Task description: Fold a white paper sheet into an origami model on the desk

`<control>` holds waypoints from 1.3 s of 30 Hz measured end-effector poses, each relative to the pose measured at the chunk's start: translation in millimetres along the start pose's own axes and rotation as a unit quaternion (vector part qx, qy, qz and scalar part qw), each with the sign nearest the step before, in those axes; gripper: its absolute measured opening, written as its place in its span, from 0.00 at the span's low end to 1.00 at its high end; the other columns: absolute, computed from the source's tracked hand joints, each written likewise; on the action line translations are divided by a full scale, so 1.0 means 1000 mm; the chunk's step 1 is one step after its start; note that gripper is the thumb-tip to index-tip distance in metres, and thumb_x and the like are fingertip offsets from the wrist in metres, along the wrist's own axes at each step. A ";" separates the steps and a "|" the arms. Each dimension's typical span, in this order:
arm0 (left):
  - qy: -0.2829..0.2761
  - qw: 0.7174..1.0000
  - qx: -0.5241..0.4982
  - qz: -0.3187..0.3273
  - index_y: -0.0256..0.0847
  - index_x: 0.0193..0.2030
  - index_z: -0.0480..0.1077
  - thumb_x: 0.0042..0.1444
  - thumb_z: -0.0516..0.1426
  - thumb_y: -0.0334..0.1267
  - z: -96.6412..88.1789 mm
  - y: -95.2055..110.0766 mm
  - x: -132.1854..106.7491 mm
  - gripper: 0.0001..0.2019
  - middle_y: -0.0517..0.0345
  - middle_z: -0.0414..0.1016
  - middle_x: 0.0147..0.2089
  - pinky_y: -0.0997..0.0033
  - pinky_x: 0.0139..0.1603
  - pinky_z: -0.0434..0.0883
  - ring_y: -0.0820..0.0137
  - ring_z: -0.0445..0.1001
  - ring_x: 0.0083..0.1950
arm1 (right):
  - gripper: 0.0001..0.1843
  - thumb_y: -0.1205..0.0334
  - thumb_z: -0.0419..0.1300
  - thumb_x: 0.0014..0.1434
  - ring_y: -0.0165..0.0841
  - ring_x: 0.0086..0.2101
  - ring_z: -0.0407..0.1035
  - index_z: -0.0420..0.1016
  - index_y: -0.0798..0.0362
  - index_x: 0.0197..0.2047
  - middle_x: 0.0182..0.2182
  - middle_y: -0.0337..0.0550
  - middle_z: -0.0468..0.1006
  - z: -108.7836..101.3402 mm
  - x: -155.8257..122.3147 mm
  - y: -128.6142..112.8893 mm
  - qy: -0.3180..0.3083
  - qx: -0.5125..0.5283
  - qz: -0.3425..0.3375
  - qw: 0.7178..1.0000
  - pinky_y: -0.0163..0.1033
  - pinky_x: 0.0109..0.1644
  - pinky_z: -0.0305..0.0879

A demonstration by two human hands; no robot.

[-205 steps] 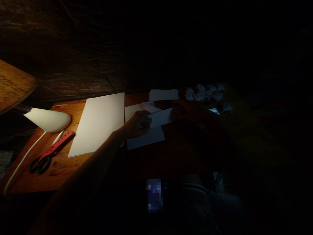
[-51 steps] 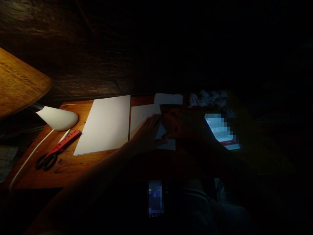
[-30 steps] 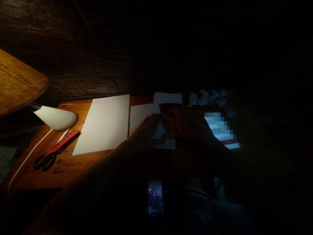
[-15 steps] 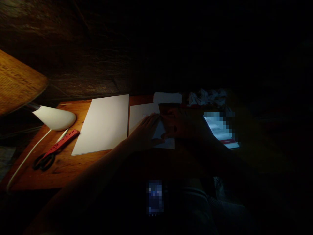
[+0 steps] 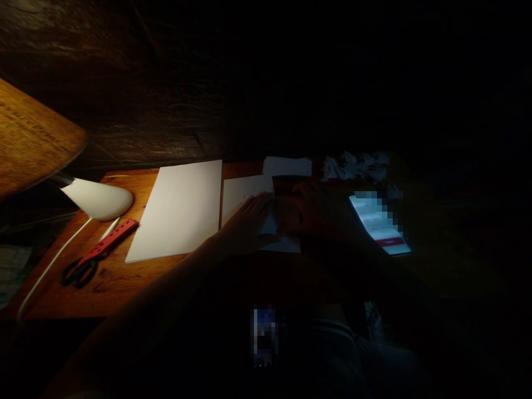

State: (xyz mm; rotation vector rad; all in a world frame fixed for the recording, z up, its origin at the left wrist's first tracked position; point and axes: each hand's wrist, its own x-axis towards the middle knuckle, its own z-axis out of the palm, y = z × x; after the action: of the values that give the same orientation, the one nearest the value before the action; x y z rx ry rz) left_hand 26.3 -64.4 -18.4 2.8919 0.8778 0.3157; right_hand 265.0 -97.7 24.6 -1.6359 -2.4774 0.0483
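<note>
On the dim desk [image 5: 120,282], the paper [image 5: 239,188] lies mid-scene under the flattened left hand [image 5: 249,221], the right hand [image 5: 305,208] at its right side too dark to tell; probably light and easily creased, it is best held by its edges.

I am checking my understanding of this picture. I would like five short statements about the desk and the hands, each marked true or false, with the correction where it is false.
1. The left hand and the right hand are close together. True.
2. The right hand holds the scissors. False: the black-handled scissors lie on the wooden tabletop, away from both hands.
3. The screen of the smartphone is lit. True.
4. The large white sheet is to the right of both hands. False: the large white sheet is to their left.
5. The left hand lies over paper. True.
</note>
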 end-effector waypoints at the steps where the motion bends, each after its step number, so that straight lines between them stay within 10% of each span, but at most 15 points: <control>1: 0.000 1.000 0.001 -0.001 0.29 0.78 0.49 0.65 0.56 0.65 0.000 0.000 0.000 0.48 0.24 0.57 0.77 0.37 0.78 0.59 0.38 0.56 0.80 | 0.45 0.32 0.75 0.49 0.56 0.56 0.67 0.80 0.58 0.59 0.58 0.61 0.74 -0.001 0.000 -0.001 0.004 -0.015 0.008 1.000 0.57 0.58 0.67; 39: 0.013 0.999 -0.010 -0.051 0.30 0.76 0.52 0.67 0.52 0.63 0.001 0.002 0.013 0.43 0.27 0.57 0.78 0.39 0.78 0.59 0.40 0.56 0.80 | 0.44 0.29 0.43 0.71 0.55 0.60 0.64 0.69 0.57 0.70 0.63 0.61 0.71 0.020 0.010 -0.004 0.009 -0.005 -0.008 1.000 0.58 0.62 0.63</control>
State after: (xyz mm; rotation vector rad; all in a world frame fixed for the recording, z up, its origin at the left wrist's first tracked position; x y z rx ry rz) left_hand 38.0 -58.9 -17.1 2.8183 1.0151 0.3515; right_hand 253.9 -88.4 6.3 -1.6137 -2.4794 0.0195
